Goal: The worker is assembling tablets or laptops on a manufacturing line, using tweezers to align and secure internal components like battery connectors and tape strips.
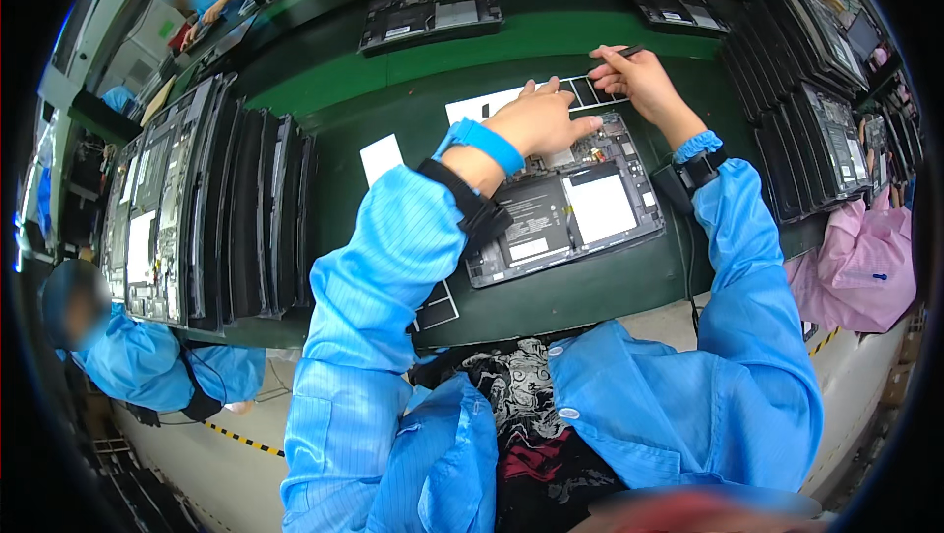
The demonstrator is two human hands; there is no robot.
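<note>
An opened laptop base (pixel 644 201) lies in front of me, with its circuit board, a black battery (pixel 536 223) and a white rectangular panel (pixel 602 207) showing. My left hand (pixel 536 123) reaches across the base's far edge, fingers stretched out onto a white sheet (pixel 472 110) with dark rectangles (pixel 587 91). Its thumb points right, over the board's far edge. Beyond the base, at the sheet's right end, my right hand (pixel 637 84) pinches a slim black tool (pixel 630 50); its exact kind is unclear. The left hand partly covers sheet and board.
Upright stacks of laptop bases stand at left (pixel 162 204) and right (pixel 806 140). Two more bases (pixel 433 17) (pixel 678 7) lie on the far green strip. A white card (pixel 382 156) sits left of my arm. Co-workers in blue (pixel 147 361) and pink (pixel 855 267) are nearby.
</note>
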